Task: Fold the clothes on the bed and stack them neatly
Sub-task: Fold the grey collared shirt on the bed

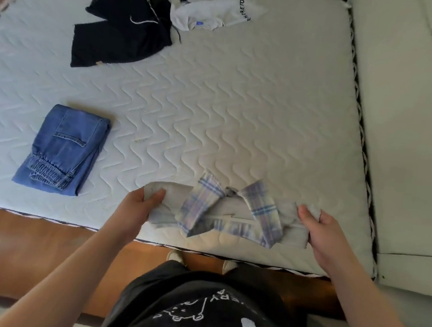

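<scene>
A pale garment with blue plaid sleeves lies near the front edge of the quilted white mattress, its two sleeves folded across the body. My left hand pinches the garment's left end, thumb on top. My right hand grips its right end. Folded blue jeans lie at the left. A black garment lies unfolded at the far side, and a crumpled white garment with black lettering sits next to it.
A white upholstered surface runs along the mattress's right side. Wooden floor shows below the bed's front edge, where my feet stand. My black printed shirt fills the bottom of the view.
</scene>
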A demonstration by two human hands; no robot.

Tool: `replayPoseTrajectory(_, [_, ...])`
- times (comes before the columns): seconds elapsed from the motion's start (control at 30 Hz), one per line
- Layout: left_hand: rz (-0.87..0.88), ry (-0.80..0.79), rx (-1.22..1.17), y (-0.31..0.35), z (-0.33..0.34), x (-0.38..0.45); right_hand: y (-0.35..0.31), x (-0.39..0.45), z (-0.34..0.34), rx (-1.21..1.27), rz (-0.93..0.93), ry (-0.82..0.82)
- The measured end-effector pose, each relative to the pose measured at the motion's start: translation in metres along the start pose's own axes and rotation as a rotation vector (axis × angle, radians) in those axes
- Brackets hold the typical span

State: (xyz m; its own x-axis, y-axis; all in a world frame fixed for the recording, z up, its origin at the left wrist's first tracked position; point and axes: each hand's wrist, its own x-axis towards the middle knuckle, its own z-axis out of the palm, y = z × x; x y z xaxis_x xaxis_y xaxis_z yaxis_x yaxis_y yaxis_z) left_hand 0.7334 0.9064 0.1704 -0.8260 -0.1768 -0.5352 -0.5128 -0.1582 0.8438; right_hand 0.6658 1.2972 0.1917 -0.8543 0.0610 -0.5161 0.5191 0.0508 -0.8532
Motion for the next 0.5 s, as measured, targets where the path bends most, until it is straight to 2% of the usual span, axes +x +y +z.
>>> replayPoseTrajectory(0.23, [0.084, 0.237, 0.005, 0.022, 0.017, -0.035, -0.033, 0.02, 0.009, -0.015, -0.021, -0.129])
replayPoseTrajectory(0.5, [0.101, 0.465, -0.187, 0.043, 0.016, -0.089, -0.079, 0.052, 0.044, -0.106, -0.086, -0.306])
